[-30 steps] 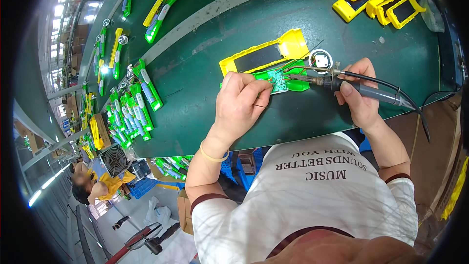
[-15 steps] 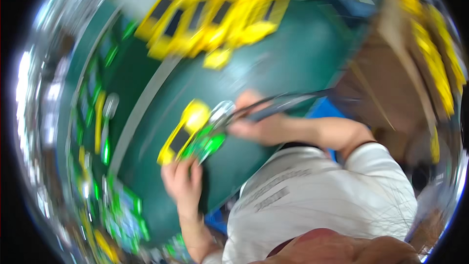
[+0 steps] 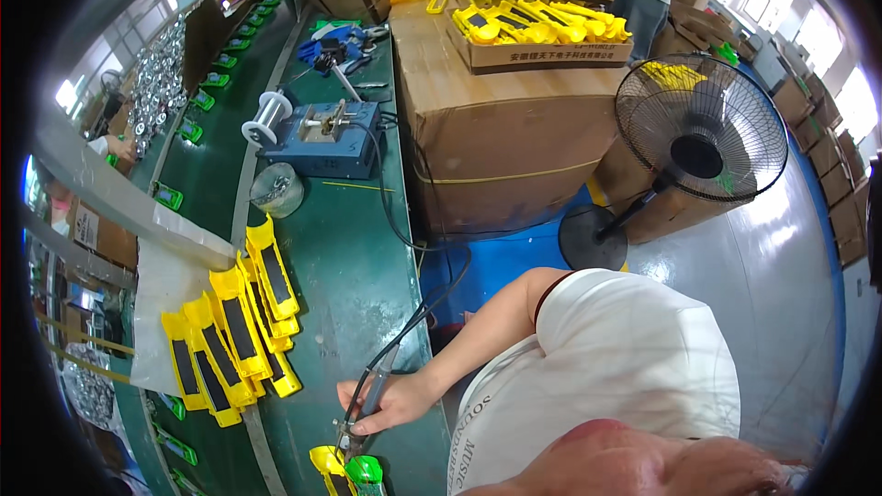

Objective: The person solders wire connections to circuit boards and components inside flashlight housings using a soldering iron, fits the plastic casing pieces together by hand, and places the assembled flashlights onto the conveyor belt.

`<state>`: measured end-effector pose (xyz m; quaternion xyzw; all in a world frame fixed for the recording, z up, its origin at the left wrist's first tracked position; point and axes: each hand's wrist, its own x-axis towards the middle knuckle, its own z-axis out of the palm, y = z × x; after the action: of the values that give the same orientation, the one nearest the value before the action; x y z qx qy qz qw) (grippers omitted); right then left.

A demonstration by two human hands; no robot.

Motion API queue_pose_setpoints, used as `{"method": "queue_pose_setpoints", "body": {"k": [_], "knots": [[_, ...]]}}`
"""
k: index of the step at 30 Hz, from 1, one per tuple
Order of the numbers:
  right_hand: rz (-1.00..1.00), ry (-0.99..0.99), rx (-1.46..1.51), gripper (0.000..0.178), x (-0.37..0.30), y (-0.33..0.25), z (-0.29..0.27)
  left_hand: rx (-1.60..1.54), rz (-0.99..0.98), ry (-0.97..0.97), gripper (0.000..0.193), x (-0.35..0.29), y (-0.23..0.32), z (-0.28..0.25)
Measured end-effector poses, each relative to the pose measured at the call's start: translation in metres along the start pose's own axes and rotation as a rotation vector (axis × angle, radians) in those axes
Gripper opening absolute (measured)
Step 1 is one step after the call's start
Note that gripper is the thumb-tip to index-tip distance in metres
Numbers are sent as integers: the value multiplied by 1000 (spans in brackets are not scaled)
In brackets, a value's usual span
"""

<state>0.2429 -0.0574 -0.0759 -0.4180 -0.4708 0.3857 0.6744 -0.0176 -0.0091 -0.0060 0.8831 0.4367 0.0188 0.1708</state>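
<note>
My right hand (image 3: 393, 402) is closed around the grey handle of a soldering iron (image 3: 375, 392), whose black cables trail up and away. The iron's metal front end points down at a yellow plastic housing (image 3: 323, 461) and a green plastic part (image 3: 366, 470), which lie side by side at the lower edge. Whether the tip touches either one, I cannot tell. My left hand is out of view. A pile of yellow housings with dark strips (image 3: 241, 326) lies to the left on the green bench (image 3: 340, 303).
A blue wire feeder (image 3: 335, 152) with a white spool (image 3: 269, 119) stands farther up the bench, beside a clear tub (image 3: 276, 189). On the left, a conveyor (image 3: 213, 186) carries several green parts. Boxes of yellow housings (image 3: 542, 50) and a black fan (image 3: 695, 156) stand right.
The view has swung round, bringing the feeder, boxes and fan into sight. My left hand, formerly at the yellow and green parts, has left the picture. My right hand still holds the iron.
</note>
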Motion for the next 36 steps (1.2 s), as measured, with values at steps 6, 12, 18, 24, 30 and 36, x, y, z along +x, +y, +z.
{"method": "queue_pose_setpoints", "body": {"k": [6,12,18,24,30,36], "knots": [[32,-23,28,28,3,-4,4,1119,404,-182,47,-5,46,-44],[136,-28,129,28,4,-17,-1,-110,491,460,41,35,29,-13],[127,-37,116,28,1,-17,-2,-34,542,391,37,41,14,4],[102,1,106,29,1,-19,-4,31,609,311,33,46,-4,15],[-15,-52,-103,30,7,-3,2,229,542,358,21,19,26,-29],[183,-114,-359,22,9,-34,-13,-152,463,477,30,35,-15,25]]}}
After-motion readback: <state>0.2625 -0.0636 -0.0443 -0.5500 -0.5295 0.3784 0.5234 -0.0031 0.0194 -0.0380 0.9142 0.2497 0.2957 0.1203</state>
